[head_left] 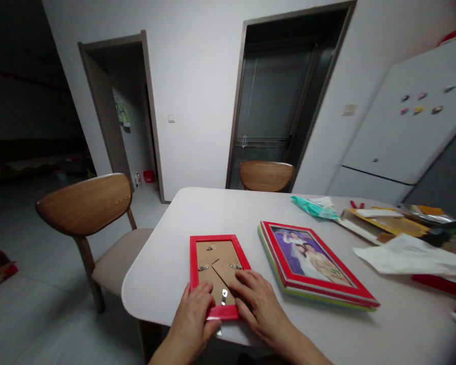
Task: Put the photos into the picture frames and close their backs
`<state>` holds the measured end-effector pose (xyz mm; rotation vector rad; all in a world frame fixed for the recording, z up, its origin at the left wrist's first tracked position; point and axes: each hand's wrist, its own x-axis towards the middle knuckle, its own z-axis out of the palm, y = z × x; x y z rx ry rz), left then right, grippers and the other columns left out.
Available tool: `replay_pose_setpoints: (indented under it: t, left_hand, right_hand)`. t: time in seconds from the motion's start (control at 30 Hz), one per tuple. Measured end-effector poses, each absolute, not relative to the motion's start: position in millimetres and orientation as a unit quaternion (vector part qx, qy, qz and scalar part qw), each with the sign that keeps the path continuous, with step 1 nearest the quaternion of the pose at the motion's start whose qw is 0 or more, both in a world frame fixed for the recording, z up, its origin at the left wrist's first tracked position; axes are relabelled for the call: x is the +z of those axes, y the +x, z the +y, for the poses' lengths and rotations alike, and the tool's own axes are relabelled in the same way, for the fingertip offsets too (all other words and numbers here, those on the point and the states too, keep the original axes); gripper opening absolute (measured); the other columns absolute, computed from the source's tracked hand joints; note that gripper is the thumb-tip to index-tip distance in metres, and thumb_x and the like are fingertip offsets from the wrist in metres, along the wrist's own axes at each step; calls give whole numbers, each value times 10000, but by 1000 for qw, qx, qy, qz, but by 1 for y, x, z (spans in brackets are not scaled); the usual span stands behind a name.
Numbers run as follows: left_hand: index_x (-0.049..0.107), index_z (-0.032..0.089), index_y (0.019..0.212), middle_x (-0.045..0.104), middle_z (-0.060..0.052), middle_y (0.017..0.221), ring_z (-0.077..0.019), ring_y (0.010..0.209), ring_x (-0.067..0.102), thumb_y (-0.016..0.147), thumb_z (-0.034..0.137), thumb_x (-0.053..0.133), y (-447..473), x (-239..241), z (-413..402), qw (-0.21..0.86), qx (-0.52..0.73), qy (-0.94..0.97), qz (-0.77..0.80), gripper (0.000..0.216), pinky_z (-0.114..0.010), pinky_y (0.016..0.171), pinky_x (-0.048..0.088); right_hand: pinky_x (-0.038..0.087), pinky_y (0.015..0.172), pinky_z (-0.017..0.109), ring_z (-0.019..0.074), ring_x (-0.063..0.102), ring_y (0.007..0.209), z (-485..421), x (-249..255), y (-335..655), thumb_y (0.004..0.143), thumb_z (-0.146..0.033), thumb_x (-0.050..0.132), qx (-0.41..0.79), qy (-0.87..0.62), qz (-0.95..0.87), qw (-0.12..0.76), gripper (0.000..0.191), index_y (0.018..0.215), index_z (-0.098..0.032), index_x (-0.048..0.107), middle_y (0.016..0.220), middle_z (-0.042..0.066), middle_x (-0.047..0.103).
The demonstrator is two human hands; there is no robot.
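A red picture frame (213, 243) lies face down near the front edge of the white table (213, 208), its brown backing board and small metal clips showing. My left hand (195, 309) rests on the frame's near left corner, fingers flat and together. My right hand (256, 299) lies flat on the backing board's lower right, fingertips by a clip. To the right sits a stack of frames (311, 263), the top one red with a photo facing up.
Papers, envelopes and a green packet (315, 207) clutter the table's right side. A wooden chair (95, 213) stands at the left, another (266, 176) at the far end. A white fridge (406, 132) stands at the right; two doorways lie behind.
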<state>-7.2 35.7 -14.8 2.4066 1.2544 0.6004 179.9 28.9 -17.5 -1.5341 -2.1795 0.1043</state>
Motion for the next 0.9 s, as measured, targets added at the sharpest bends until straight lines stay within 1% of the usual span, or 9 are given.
replay_pose_setpoints:
  t: [0.13,0.3,0.4,0.53,0.6,0.63,0.73,0.77,0.9]
  left_hand:
    - [556,172,889,492,-114,1202,-235,1134,410,663,185,576,-16,-17,39,189,221,850,438,227,-491,974,245]
    - [554,184,923,504,-109,1190,-243,1124,421,699,249,556,-19,-20,39,188,236,850,432,233,-508,963,256]
    - [555,185,928,507,-109,1186,-247,1116,429,714,284,549,-19,-19,40,186,238,851,430,235,-512,966,252]
    - [541,177,964,497,-113,1196,-241,1127,417,720,285,546,-19,-18,40,189,230,852,431,267,-497,976,247]
    - [551,178,931,499,-107,1195,-237,1130,414,717,269,547,-19,-17,39,195,231,851,430,233,-489,979,246]
    - [557,179,909,503,-105,1191,-237,1129,414,712,259,549,-19,-16,39,199,233,849,430,213,-487,978,249]
    - [566,178,883,513,-106,1179,-241,1125,418,691,221,559,-18,-14,38,207,234,845,433,197,-488,976,252]
    - [565,176,888,512,-108,1180,-243,1125,418,686,210,560,-18,-13,38,208,232,845,435,204,-489,977,249]
    - [557,173,876,493,-113,1200,-245,1137,405,689,202,549,-18,-12,38,203,223,843,445,190,-488,983,242]
  right_hand:
    - [301,872,385,215,386,1056,27,-6,171,777,-267,407,64,-499,-841,198,275,993,-302,575,1114,42,500]
    - [267,874,389,222,353,1062,27,0,165,770,-356,437,75,-479,-858,172,275,1012,-336,565,1153,35,467]
    - [261,879,375,217,343,1066,27,3,165,752,-380,459,87,-463,-865,174,277,996,-322,575,1130,36,468]
    - [270,881,357,203,362,1047,25,5,164,730,-361,486,95,-463,-860,193,221,893,-282,613,1067,34,477]
    - [265,894,351,198,363,1053,25,4,165,722,-358,496,98,-461,-859,200,207,873,-277,612,1066,28,475]
    - [262,900,346,195,362,1059,26,2,166,722,-355,497,100,-461,-858,204,222,901,-277,602,1079,28,471]
    - [282,892,330,194,375,1057,35,-2,174,748,-351,458,87,-508,-829,217,341,1064,-243,525,1136,62,452]
    - [294,879,329,198,385,1045,39,-3,177,763,-349,433,75,-539,-810,218,358,1088,-219,508,1135,79,455]
    - [326,819,319,205,428,960,54,-5,185,797,-343,360,34,-625,-757,190,322,992,-176,555,1067,101,487]
